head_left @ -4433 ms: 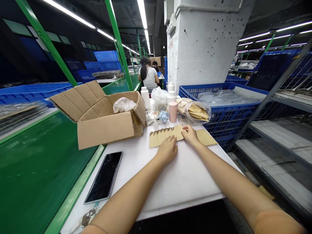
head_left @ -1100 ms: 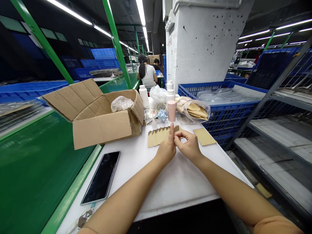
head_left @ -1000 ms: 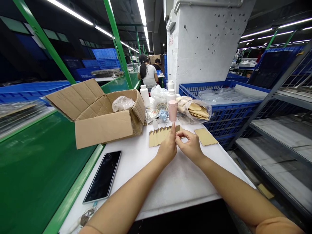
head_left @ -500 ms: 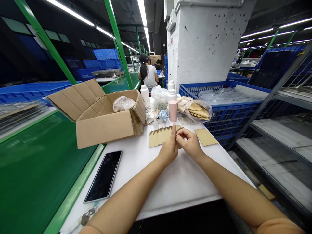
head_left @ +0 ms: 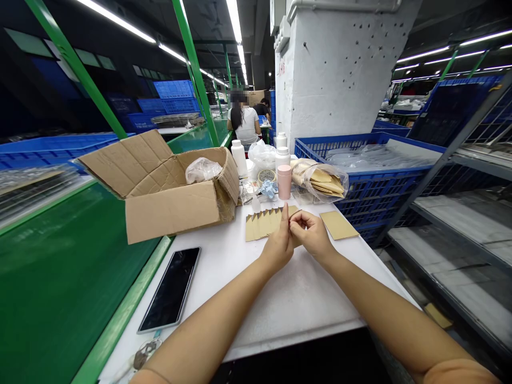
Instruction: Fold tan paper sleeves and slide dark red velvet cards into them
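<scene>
In the head view, a pitted pillar (head_left: 340, 69) rises behind your white worktop (head_left: 308, 298), beyond the pink bottle (head_left: 284, 182); a cardboard box (head_left: 172, 213) stands left of that bottle. A few seconds ago your left hand (head_left: 279, 245) rested at the row of tan paper pieces (head_left: 262, 225), with your right hand (head_left: 316, 237) at the row's far end; now both meet in front of the bottle, a mostly hidden tan piece (head_left: 296, 242) showing between them. Your right thumb and forefinger press together, seemingly pinching that piece; whether your left fingers grip it, I cannot tell. The row lies to the bottle's front left, and a tan sheet (head_left: 339, 224) now lies uncovered to its front right. The work seems to have shifted from the row to one piece.
</scene>
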### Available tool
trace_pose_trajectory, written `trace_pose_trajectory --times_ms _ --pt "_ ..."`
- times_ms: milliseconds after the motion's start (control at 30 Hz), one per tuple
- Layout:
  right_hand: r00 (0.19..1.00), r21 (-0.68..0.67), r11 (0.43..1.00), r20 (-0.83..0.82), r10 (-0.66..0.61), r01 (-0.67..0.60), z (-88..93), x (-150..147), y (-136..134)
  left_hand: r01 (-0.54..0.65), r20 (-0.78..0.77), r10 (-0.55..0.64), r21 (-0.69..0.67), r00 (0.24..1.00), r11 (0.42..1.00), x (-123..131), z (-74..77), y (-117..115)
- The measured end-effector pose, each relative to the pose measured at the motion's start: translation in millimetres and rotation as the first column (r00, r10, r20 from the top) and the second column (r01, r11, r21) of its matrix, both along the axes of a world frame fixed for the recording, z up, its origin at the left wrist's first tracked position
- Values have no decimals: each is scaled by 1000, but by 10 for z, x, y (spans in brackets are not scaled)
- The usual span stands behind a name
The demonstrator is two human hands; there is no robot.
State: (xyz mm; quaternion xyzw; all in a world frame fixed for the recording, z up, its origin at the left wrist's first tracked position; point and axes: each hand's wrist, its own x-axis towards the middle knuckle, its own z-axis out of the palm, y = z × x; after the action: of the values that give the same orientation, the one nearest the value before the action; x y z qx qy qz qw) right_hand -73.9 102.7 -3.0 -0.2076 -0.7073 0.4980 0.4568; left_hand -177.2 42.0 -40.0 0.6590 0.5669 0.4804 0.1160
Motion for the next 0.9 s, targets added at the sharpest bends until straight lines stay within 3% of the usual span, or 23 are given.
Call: trace_pose_trajectory --times_ms 900 --pt "991 122 986 57 -118 110 9 24 -32 -41 -101 39 -12 994 999 1 7 -15"
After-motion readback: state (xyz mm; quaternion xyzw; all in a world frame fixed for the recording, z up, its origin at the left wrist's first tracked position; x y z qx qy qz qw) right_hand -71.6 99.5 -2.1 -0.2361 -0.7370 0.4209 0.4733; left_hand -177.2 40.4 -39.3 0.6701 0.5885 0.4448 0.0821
